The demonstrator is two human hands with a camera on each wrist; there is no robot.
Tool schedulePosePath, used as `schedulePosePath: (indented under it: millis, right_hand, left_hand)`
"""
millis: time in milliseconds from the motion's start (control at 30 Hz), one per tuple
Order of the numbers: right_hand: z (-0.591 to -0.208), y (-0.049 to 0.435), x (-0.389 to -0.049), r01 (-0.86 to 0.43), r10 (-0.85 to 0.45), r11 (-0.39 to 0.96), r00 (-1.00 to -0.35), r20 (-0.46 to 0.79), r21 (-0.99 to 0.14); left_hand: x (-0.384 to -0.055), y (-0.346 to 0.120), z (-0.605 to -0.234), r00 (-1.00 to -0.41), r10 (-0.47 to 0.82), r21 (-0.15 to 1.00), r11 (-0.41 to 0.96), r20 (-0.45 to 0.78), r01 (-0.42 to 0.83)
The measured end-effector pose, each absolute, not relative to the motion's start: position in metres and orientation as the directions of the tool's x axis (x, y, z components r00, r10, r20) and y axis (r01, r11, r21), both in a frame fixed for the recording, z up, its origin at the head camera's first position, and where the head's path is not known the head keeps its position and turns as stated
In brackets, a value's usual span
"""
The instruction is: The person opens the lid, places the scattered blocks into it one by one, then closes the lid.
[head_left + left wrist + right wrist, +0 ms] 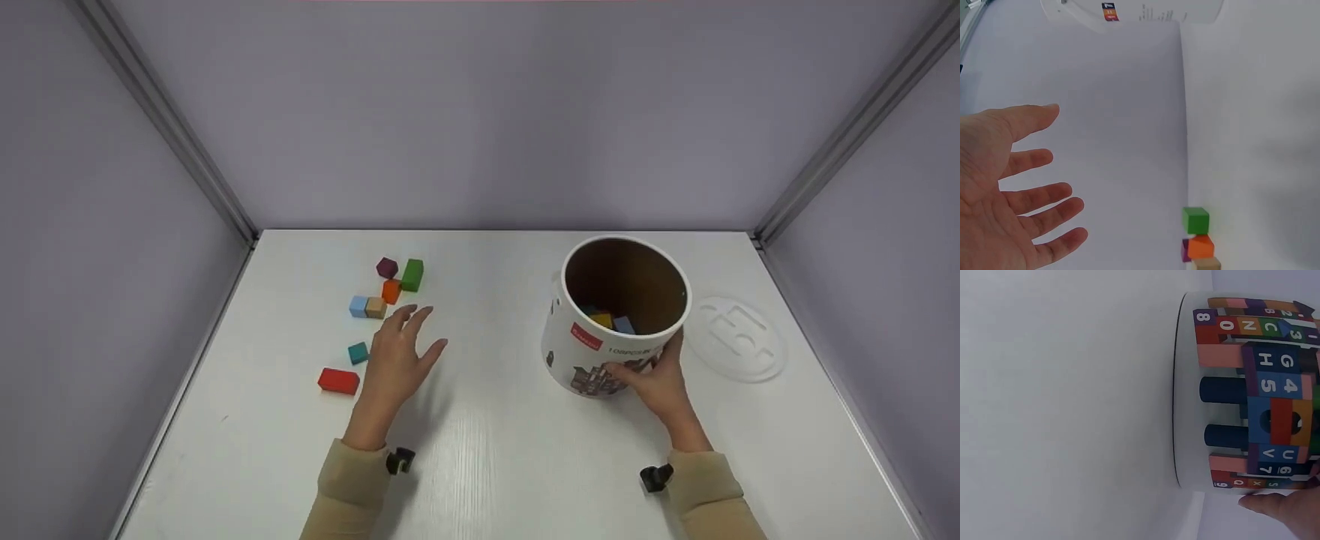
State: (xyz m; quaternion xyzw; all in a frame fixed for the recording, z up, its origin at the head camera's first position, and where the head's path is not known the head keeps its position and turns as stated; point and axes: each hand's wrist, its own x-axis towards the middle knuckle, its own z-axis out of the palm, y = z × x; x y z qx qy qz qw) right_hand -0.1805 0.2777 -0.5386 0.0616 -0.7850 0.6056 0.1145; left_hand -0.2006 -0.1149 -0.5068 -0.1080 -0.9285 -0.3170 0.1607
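Observation:
A white bucket [562,367] with printed block pictures stands on the right half of the table. Several coloured blocks [602,320] lie at its bottom. My right hand [660,382] grips the bucket low on its right side, thumb across the printed front; the other fingers are mostly hidden behind it. My left hand [397,360] hovers over the table with fingers spread and nothing in it. Close by lie a teal block [358,352], a red block [338,381], a tan block [376,307] and a light blue block [358,306].
Farther back are an orange block [391,291], a green block [412,275] and a purple block [387,268]. A translucent round lid [735,337] lies flat right of the bucket. Grey panels [495,112] wall in the white table [480,450] at the back and sides.

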Motion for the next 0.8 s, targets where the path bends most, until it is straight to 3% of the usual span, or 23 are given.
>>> schedulePosePath:
  millis: [233, 500, 800]
  right_hand:
    - [-0.515, 0.261, -0.172, -0.289, 0.053, 0.265, -0.948, 0.313, -0.92]
    - [-0.518, 0.255, -0.175, -0.276, 0.086, 0.248, -0.948, 0.305, -0.929]
    - [-0.52, 0.257, -0.177, -0.3, 0.068, 0.283, -0.941, 0.331, -0.911]
  left_hand:
    - [-0.194, -0.138, -0.517, -0.946, 0.026, 0.578, 0.786, 0.322, 0.218]
    - [-0.186, -0.166, -0.533, -0.977, -0.117, 0.618, 0.786, 0.179, 0.019]
    - [-0.179, -0.201, -0.553, -0.976, -0.213, 0.575, 0.803, 0.037, -0.153]
